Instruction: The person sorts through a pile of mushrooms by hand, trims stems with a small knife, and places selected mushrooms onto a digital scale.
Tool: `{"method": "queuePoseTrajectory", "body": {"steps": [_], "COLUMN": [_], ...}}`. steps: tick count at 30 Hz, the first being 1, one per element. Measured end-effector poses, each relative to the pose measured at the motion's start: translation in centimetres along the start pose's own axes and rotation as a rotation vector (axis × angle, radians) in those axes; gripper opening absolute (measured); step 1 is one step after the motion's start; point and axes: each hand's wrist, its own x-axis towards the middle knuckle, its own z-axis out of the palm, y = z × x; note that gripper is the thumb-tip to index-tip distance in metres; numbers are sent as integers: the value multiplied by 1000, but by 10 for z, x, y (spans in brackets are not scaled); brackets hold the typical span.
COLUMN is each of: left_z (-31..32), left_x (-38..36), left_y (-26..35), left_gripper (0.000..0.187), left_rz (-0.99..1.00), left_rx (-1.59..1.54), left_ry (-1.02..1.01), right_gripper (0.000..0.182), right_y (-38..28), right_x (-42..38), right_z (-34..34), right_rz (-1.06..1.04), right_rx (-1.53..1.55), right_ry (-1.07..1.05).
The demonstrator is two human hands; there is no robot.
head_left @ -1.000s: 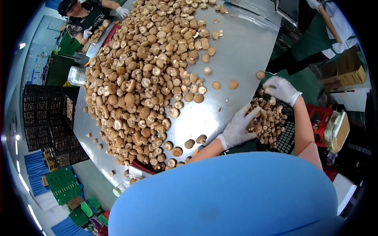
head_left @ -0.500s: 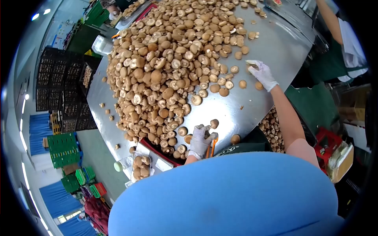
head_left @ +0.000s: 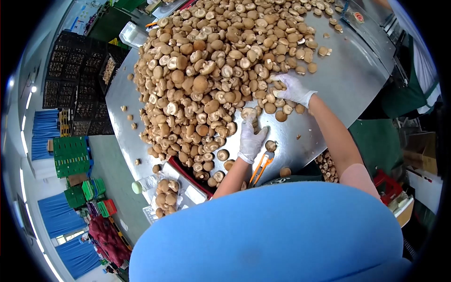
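Both gloved hands have moved up from the near edge of the metal table [head_left: 347,80] into the edge of the mushroom pile [head_left: 211,61] since half a second ago. Now the left hand [head_left: 251,138] reaches forward with its fingers closed around a pale mushroom [head_left: 249,114] at the pile's near edge. Just behind that hand, orange snips [head_left: 261,167] lie on the bare steel, with a loose mushroom [head_left: 270,145] beside them. Farther out, the right hand [head_left: 292,88] rests on the pile's right fringe, fingers curled down over several mushrooms; whether it grips one I cannot tell. At the table's near left corner sits a clear tray [head_left: 164,195] holding a few mushrooms.
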Motion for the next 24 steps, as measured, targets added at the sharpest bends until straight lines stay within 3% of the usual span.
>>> {"method": "queuePoseTrajectory", "body": {"steps": [2, 3, 5, 9, 10, 12, 13, 15, 16, 19, 22, 24], "left_z": [-1, 0, 5, 16, 20, 24, 22, 19, 15, -2, -23, -33], "left_x": [1, 3, 5, 0, -5, -3, -6, -11, -14, -28, -44, -54], "left_y": [3, -4, -25, 44, 58, 51, 49, 48, 47, 47, 54, 60], "left_gripper": [66, 66, 72, 82, 84, 82, 82, 79, 79, 79, 85, 85], "left_rz": [-64, -65, 143, 275, 178, 351, 345, 189, 188, -5, -27, -19], "left_rx": [-8, -10, 54, 31, -138, 93, 94, -221, -220, -953, -1011, -1040], "left_ry": [-96, -98, -37, -39, -83, -14, -1, -65, -57, -179, -167, -173], "right_gripper": [56, 56, 53, 44, 44, 44, 43, 42, 41, 36, 38, 42], "right_y": [5, -11, -67, -94, -100, -106, -102, -108, -113, -108, -111, -127], "right_x": [-7, -12, -31, -55, -61, -68, -70, -75, -76, -78, -78, -81], "right_z": [-4, -9, -24, -12, -4, 11, 18, 26, 27, 26, 28, 27], "right_rz": [160, 163, 503, 354, 355, 293, 272, 299, 329, 365, 223, 280], "right_rx": [328, 327, 545, 742, 742, 982, 967, 1015, 1062, 995, 856, 1046], "right_ry": [-90, -90, -181, -172, -188, -81, -63, -45, -13, 20, 47, 75]}}
